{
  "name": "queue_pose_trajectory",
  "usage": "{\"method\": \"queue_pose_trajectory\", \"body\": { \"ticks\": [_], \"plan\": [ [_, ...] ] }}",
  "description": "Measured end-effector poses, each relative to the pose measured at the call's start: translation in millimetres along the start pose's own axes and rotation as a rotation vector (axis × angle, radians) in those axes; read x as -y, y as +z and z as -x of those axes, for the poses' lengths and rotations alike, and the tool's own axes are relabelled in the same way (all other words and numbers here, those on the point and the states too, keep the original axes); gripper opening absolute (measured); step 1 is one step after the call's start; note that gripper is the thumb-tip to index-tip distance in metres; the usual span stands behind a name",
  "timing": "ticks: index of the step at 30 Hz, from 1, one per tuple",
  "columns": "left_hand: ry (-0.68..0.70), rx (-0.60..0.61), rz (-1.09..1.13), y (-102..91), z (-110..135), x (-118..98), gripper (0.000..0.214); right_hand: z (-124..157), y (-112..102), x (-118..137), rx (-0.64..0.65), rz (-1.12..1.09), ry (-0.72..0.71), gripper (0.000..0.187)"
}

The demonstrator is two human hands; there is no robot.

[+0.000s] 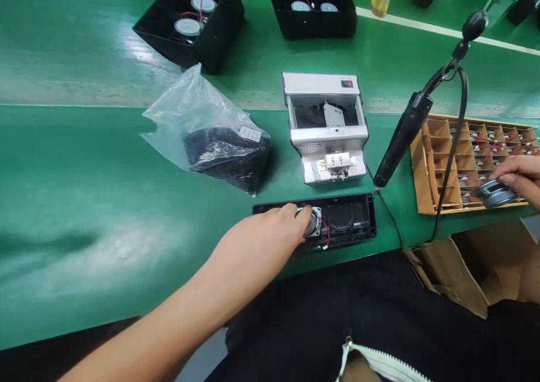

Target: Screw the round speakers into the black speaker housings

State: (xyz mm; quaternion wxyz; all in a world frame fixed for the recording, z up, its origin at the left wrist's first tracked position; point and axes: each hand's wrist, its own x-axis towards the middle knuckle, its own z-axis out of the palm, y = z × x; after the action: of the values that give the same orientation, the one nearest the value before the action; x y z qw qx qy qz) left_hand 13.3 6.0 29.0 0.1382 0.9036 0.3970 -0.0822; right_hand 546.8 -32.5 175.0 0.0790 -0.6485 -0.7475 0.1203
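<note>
Pinching a speaker in the right hand over the near edge of the box, well right of the housing laid lengthwise along the near edge of the bench, with the nearer left hand closed on a second speaker inside.
</note>
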Motion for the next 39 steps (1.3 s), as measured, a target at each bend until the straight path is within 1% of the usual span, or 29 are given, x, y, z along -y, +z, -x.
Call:
{"method": "queue_pose_trajectory", "body": {
  "ticks": [3, 5, 7, 8, 10, 11, 12, 13, 14, 15, 16, 17, 18, 19, 20, 21, 22, 23, 24, 25, 27, 29, 30, 31, 33, 34, 35, 37, 39],
  "plan": [
    [0.004, -0.007, -0.004, 1.9, -6, 2, 0.023, -1, 11, 58, 0.011, -0.15, -0.278, 0.037],
    [0.03, 0.001, -0.011, 5.6, -9, 10, 0.018, -7, 27, 94, 0.05, -0.2, -0.421, 0.023],
    [0.065, -0.034, 0.024, 7.8, -8, 22, 0.022, -20, 48, 121, 0.081, -0.284, -0.574, 0.024],
    [0.073, -0.09, 0.062, 7.5, -5, 26, 0.028, -27, 60, 131, 0.093, -0.33, -0.629, 0.026],
    [0.067, -0.26, 0.197, 4.1, 6, 28, 0.043, -43, 80, 148, 0.132, -0.373, -0.698, 0.03],
    [0.064, -0.343, 0.301, 1.6, 12, 23, 0.05, -51, 89, 156, 0.159, -0.386, -0.723, 0.032],
    [0.064, -0.384, 0.435, -0.7, 18, 14, 0.059, -57, 96, 163, 0.19, -0.395, -0.749, 0.033],
    [0.095, -0.375, 0.607, -2.0, 23, 2, 0.073, -63, 101, 171, 0.221, -0.407, -0.774, 0.033],
    [0.145, -0.323, 0.818, -1.8, 26, -13, 0.091, -66, 106, 179, 0.255, -0.418, -0.801, 0.033],
    [0.177, -0.232, 1.023, 0.3, 26, -29, 0.102, -67, 110, 188, 0.286, -0.422, -0.821, 0.032],
    [0.195, -0.148, 1.205, 4.3, 25, -45, 0.099, -66, 113, 196, 0.3, -0.41, -0.817, 0.031],
    [0.203, -0.1, 1.385, 9.8, 23, -59, 0.09, -62, 117, 203, 0.277, -0.382, -0.779, 0.03],
    [0.182, -0.077, 1.556, 16.4, 19, -71, 0.082, -55, 122, 209, 0.192, -0.346, -0.712, 0.028],
    [0.162, -0.08, 1.681, 23.5, 16, -80, 0.082, -46, 127, 214, 0.046, -0.309, -0.631, 0.027],
    [0.136, -0.115, 1.765, 30.5, 13, -86, 0.085, -36, 134, 217, -0.139, -0.274, -0.557, 0.029],
    [0.105, -0.159, 1.832, 36.9, 11, -91, 0.088, -25, 142, 219, -0.331, -0.254, -0.507, 0.037],
    [0.076, -0.205, 1.876, 42.5, 11, -94, 0.092, -15, 151, 219, -0.467, -0.25, -0.493, 0.05],
    [0.054, -0.241, 1.902, 47.2, 11, -95, 0.093, -6, 160, 219, -0.528, -0.261, -0.5, 0.063],
    [0.044, -0.262, 1.916, 50.9, 12, -96, 0.093, 1, 169, 219, -0.528, -0.278, -0.511, 0.073],
    [0.059, -0.275, 1.905, 53.6, 13, -96, 0.091, 5, 177, 218, -0.492, -0.296, -0.517, 0.079],
    [0.167, -0.296, 1.766, 56.3, 17, -93, 0.086, 7, 187, 216, -0.417, -0.327, -0.509, 0.081],
    [0.285, -0.373, 1.483, 55.5, 21, -82, 0.08, 3, 188, 210, -0.38, -0.342, -0.509, 0.076],
    [0.307, -0.446, 1.297, 53.8, 24, -73, 0.073, 0, 185, 205, -0.36, -0.347, -0.503, 0.071],
    [0.289, -0.526, 1.095, 51.3, 26, -61, 0.066, -4, 180, 200, -0.334, -0.346, -0.492, 0.065],
    [0.168, -0.682, 0.689, 44.3, 30, -33, 0.045, -11, 170, 190, -0.282, -0.333, -0.467, 0.058],
    [0.103, -0.685, 0.534, 40.2, 31, -19, 0.038, -15, 166, 186, -0.254, -0.316, -0.464, 0.057],
    [0.089, -0.636, 0.425, 36.1, 31, -6, 0.034, -19, 163, 183, -0.219, -0.281, -0.475, 0.055],
    [0.134, -0.504, 0.288, 28.7, 29, 12, 0.035, -27, 162, 183, -0.118, -0.146, -0.525, 0.045],
    [0.167, -0.428, 0.211, 23.4, 26, 21, 0.038, -33, 165, 189, -0.004, 0.022, -0.579, 0.033]
  ]
}}
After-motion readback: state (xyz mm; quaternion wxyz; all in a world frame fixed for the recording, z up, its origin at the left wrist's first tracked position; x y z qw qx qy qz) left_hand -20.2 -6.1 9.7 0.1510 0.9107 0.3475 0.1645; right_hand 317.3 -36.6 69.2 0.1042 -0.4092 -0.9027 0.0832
